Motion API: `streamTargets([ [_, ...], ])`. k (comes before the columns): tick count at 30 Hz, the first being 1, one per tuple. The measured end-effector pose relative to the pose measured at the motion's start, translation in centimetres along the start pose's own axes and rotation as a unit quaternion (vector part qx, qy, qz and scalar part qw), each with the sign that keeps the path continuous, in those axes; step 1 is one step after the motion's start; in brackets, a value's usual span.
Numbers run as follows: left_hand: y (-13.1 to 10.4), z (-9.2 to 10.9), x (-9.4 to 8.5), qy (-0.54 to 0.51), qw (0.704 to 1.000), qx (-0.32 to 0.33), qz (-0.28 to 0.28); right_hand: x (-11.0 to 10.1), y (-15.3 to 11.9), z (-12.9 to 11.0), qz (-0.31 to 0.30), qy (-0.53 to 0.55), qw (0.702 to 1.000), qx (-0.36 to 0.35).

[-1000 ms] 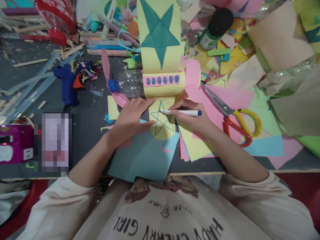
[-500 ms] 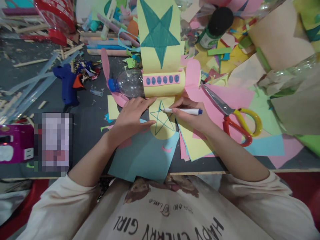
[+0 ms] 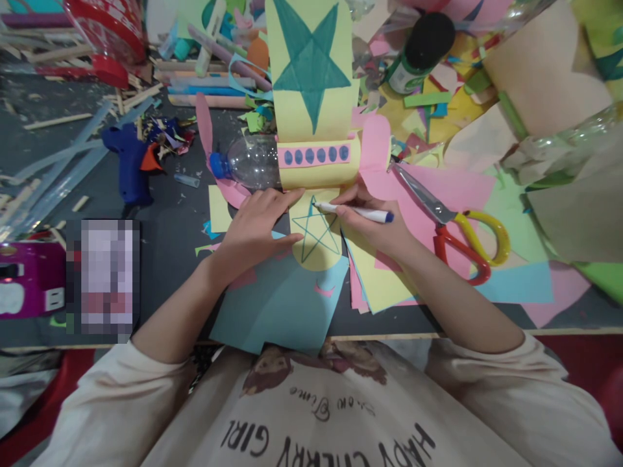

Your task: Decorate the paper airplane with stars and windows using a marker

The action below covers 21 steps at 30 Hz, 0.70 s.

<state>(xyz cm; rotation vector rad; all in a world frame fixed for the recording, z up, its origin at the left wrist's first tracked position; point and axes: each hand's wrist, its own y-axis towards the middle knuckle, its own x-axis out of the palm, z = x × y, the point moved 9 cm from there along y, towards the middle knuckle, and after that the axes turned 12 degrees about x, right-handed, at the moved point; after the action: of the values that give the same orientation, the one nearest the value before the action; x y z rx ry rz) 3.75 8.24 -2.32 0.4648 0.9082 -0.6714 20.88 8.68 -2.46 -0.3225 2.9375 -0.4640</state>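
Compared with half a second ago, the pen (image 3: pixel 374 214) has its tip nearer the top point of the outlined star (image 3: pixel 315 233), and its barrel slants more; the left hand (image 3: pixel 256 224) stays where it was. The right hand (image 3: pixel 374 232) has its fingers closed in a pinch around the pen. The left hand is spread, thumb apart from the fingers, gripping nothing, its index finger and thumb resting on the left edge of the yellow flap (image 3: pixel 318 261). There are two stars, one outlined and one filled (image 3: pixel 312 68), six blue dots on one pink strip (image 3: pixel 315 165), one clear bottle (image 3: pixel 253 162), one pair of scissors (image 3: pixel 440 213) and one blue glue gun (image 3: pixel 130 162) on the dark surface (image 3: pixel 170 207). The flap lies between the hands, just below the bottle, its rounded end overlapping a blue sheet (image 3: pixel 275 311). Its star is thin teal lines crossing inside, with a short thicker stroke at the top point. The pen is white with a dark blue end.
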Motion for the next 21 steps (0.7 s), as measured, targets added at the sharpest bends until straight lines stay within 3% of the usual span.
streamTargets([
  [7,-0.1,0.2,-0.2,0.017,1.0,0.016,0.01,0.5,-0.1,-0.1,-0.04,-0.001,0.999,0.012],
  [21,0.0,0.0,-0.1,-0.002,1.0,0.008,0.017,-0.7,0.1,0.2,0.035,0.019,0.999,-0.028],
])
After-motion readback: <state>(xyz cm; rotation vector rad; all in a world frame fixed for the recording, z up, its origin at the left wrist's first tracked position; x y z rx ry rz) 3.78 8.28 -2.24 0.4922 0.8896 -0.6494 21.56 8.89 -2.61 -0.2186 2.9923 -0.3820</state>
